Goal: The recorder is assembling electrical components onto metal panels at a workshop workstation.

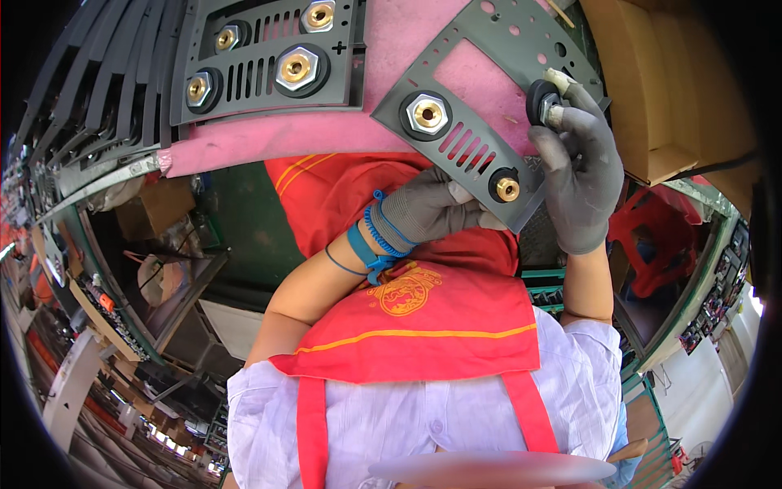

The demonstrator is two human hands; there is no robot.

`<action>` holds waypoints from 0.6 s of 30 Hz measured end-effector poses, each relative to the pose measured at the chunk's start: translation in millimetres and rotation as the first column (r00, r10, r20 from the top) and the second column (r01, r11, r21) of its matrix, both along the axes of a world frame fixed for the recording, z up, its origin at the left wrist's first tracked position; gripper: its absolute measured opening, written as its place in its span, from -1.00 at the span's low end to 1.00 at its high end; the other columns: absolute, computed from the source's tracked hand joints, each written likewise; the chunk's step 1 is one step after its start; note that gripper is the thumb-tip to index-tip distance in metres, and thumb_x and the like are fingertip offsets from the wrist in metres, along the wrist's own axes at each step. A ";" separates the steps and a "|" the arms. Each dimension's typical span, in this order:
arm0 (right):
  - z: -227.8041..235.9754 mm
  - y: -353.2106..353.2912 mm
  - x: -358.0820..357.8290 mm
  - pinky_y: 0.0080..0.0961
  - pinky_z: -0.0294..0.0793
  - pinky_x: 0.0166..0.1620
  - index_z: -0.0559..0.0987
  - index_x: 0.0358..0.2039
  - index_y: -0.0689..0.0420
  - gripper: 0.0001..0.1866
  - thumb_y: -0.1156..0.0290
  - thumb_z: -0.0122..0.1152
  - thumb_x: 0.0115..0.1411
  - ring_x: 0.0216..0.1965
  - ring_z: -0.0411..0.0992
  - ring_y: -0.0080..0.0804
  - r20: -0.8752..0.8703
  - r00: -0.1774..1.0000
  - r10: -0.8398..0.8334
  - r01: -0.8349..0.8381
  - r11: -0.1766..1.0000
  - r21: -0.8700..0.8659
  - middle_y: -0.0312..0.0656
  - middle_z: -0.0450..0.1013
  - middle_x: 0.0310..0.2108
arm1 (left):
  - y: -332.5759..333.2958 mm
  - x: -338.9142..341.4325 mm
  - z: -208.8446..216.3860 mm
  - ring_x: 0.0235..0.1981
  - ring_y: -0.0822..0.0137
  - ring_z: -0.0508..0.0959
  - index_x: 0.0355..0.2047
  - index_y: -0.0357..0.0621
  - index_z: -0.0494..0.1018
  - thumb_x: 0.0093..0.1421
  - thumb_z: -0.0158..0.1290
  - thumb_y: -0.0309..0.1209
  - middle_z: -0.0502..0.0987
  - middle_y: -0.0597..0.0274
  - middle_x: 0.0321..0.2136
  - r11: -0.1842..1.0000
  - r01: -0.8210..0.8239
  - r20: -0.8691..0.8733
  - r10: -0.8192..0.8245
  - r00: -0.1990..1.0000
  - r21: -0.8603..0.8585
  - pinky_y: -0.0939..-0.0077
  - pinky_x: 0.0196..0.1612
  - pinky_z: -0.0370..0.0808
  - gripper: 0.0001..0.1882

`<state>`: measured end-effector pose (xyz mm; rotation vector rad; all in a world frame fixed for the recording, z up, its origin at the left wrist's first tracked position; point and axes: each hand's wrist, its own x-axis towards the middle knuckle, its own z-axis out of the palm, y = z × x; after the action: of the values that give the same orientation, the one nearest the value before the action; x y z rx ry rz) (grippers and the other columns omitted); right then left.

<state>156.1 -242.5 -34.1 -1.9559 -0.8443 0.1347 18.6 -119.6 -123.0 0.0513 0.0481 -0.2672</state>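
Note:
A dark grey slotted metal panel [466,110] lies tilted across the pink table edge. My gloved left hand [432,210] grips its near edge, the fingertips partly hidden under it. At the near corner, a brass threaded fitting [507,190] pokes up through a black ring, without a silver nut around it. Farther along the same strip, another brass fitting wears a silver hex nut [427,113] over a black washer. Above the panel's right side, my gloved right hand [582,167] pinches a black round washer with a silver hex nut [544,103] between thumb and fingers.
Another grey panel [252,104] with several nutted brass fittings rests on the pink covering [244,147] to the left. Stacked black metal frames [106,81] stand at the far left. A cardboard box [660,90] borders the right side, with a red plastic stool [652,236] below.

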 end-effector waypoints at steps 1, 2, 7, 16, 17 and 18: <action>-1.5 1.0 0.2 -0.70 0.35 -0.21 0.43 -0.20 0.22 -0.77 0.57 0.21 0.12 -0.20 0.38 -0.55 -0.003 1.000 0.015 -0.015 1.000 0.014 0.00 0.37 0.07 | -1.2 0.1 0.2 0.04 0.06 0.45 0.11 -0.23 0.25 0.20 0.06 -0.35 0.42 0.00 0.02 1.000 0.003 -0.004 -0.003 1.000 0.001 0.05 0.09 0.42 -0.50; -1.4 1.3 0.0 -0.72 0.34 -0.23 0.43 -0.21 0.22 -0.78 0.56 0.21 0.12 -0.24 0.38 -0.57 -0.005 1.000 0.030 -0.030 0.999 0.026 0.00 0.38 0.06 | -2.1 -0.2 0.8 0.04 0.06 0.45 0.11 -0.23 0.25 0.20 0.06 -0.36 0.42 0.00 0.02 1.000 0.003 -0.025 -0.003 1.000 -0.007 0.04 0.08 0.43 -0.51; 15.3 -1.6 8.7 -0.61 0.40 -0.20 0.45 -0.28 0.22 -0.78 0.61 0.25 0.03 -0.21 0.41 -0.49 -0.111 0.989 0.098 -0.102 0.994 -0.026 -0.02 0.43 -0.02 | 2.4 -0.7 13.7 0.08 0.09 0.42 0.11 -0.24 0.26 0.20 0.06 -0.34 0.41 0.03 0.03 0.999 0.048 -0.065 -0.049 0.997 -0.019 0.09 0.12 0.40 -0.51; 55.2 -7.0 21.2 -0.19 0.34 -0.02 0.51 -0.28 0.03 -0.66 0.35 0.33 -0.13 -0.09 0.41 -0.16 0.060 0.791 0.609 -0.545 0.746 -0.383 -0.21 0.45 -0.11 | 18.7 0.4 50.9 0.03 0.34 0.40 0.04 -0.31 0.35 0.16 0.06 -0.30 0.44 0.15 -0.04 0.861 0.029 -0.139 0.049 0.989 0.508 0.42 0.12 0.30 -0.52; 57.3 -7.4 18.6 -0.19 0.34 -0.02 0.51 -0.28 0.03 -0.66 0.35 0.33 -0.13 -0.09 0.41 -0.16 0.060 0.788 0.613 -0.548 0.742 -0.386 -0.21 0.45 -0.11 | 17.7 1.4 51.8 0.03 0.34 0.40 0.04 -0.31 0.35 0.16 0.06 -0.30 0.44 0.15 -0.04 0.858 0.033 -0.147 0.049 0.988 0.512 0.42 0.12 0.30 -0.52; 58.2 -7.8 15.7 -0.18 0.35 -0.01 0.52 -0.28 0.04 -0.68 0.36 0.32 -0.12 -0.10 0.42 -0.19 0.121 0.793 0.597 -0.510 0.759 -0.405 -0.22 0.45 -0.12 | 16.2 2.3 52.3 0.00 0.36 0.42 0.00 -0.31 0.38 0.15 0.07 -0.29 0.46 0.16 -0.07 0.855 0.018 -0.154 0.072 0.985 0.518 0.44 0.10 0.32 -0.54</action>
<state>171.7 -250.2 24.1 -2.0077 -1.6643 0.4324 20.9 -103.5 -70.7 0.5692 0.2905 -0.2232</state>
